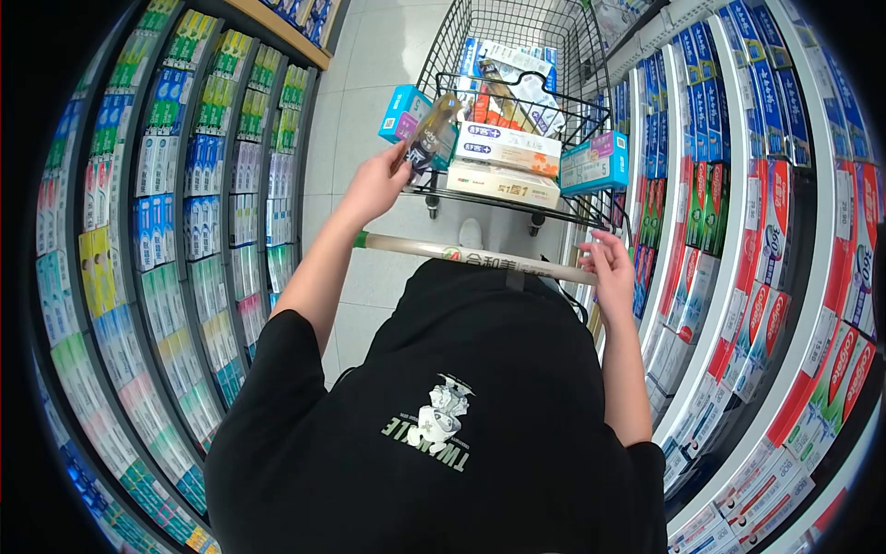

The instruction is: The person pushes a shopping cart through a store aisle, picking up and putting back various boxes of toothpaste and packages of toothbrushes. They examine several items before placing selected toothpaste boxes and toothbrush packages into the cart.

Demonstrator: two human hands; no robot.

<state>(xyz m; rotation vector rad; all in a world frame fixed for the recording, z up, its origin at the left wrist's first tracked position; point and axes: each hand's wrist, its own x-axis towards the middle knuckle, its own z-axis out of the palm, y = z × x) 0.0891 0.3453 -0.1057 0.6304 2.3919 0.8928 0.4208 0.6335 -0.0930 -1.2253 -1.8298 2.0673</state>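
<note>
My left hand (377, 183) is closed on the lower edge of a glossy brown-and-gold package (430, 134), held upright at the near left of the shopping cart (441, 69). A blue-and-purple box (402, 109) shows just behind it. White toothpaste-like boxes (508, 146) are stacked at the near side of the cart, beside the package. My right hand (609, 270) is at the right end of the cart handle (415, 246), fingers apart and slightly bent, fingertips over the handle's end.
Another blue-and-purple box (593, 164) sits at the cart's near right. Deeper inside lie blue and red packs (498, 111). Shelves of toothbrushes (166, 171) line the left; shelves of toothpaste boxes (780, 217) line the right. Pale floor tiles (355, 111) show left of the cart.
</note>
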